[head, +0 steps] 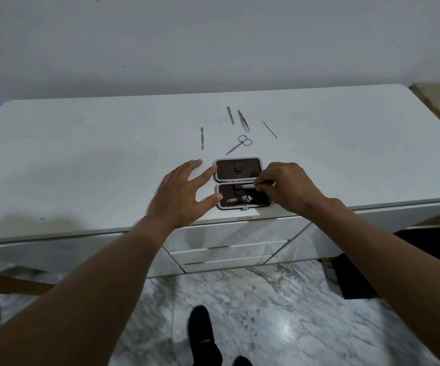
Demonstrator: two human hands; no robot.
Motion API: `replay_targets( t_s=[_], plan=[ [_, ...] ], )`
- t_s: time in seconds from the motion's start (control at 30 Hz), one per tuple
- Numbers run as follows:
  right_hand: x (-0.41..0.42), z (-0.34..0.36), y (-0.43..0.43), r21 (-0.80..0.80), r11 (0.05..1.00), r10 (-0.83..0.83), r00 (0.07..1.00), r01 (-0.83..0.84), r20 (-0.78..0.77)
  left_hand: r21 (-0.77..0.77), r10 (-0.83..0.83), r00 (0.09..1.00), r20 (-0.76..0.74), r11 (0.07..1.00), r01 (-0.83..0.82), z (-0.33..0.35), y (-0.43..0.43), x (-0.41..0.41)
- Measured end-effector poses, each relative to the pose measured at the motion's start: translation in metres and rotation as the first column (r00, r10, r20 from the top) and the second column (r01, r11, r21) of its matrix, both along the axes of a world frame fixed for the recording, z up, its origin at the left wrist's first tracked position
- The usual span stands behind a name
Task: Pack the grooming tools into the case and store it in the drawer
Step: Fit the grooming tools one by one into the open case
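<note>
A small dark grooming case lies open flat near the front edge of the white desk top. One nail clipper sits strapped in its near half. My right hand pinches a second metal clipper over that near half. My left hand rests spread against the case's left side, fingertips touching both halves. Behind the case lie small scissors, a cuticle pusher, a nail file, tweezers and a thin pick.
Three white drawers sit shut in the desk front below the case. A marble floor spreads underneath, with my dark shoes on it. A grey wall backs the desk.
</note>
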State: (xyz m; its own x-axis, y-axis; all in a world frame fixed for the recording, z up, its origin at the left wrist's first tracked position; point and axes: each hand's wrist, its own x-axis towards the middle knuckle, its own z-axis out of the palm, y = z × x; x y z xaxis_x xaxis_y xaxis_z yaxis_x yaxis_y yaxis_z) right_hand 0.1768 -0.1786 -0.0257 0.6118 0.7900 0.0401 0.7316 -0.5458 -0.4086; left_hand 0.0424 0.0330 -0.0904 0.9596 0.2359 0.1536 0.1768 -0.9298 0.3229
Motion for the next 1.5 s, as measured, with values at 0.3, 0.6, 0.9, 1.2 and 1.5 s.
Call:
replay_targets(
  t_s=[0.3, 0.6, 0.9, 1.2, 1.5],
  plan=[
    [0.000, -0.003, 0.008, 0.021, 0.999, 0.035, 0.999, -0.035, 0.002, -0.003, 0.005, 1.000, -0.009, 1.000, -0.005, 0.001, 0.000, 0.000],
    [-0.005, -0.008, 0.019, 0.050, 0.997, 0.066, 0.998, -0.064, -0.023, 0.000, 0.008, 1.000, -0.005, 1.000, -0.008, 0.000, 0.000, 0.000],
    [-0.005, -0.009, 0.022, 0.047, 0.997, 0.068, 0.997, -0.066, -0.027, 0.016, -0.002, 1.000, -0.011, 1.000, 0.002, 0.000, 0.000, 0.000],
    [0.012, 0.011, 0.024, 0.044, 0.998, -0.031, 0.997, 0.034, -0.076, 0.005, -0.002, 1.000, -0.018, 1.000, 0.002, 0.003, 0.000, -0.001],
    [0.078, 0.006, 0.071, -0.108, 0.986, -0.117, 0.991, 0.124, 0.068, 0.001, -0.013, 1.000, 0.006, 1.000, 0.013, 0.003, 0.000, 0.000]
  ],
)
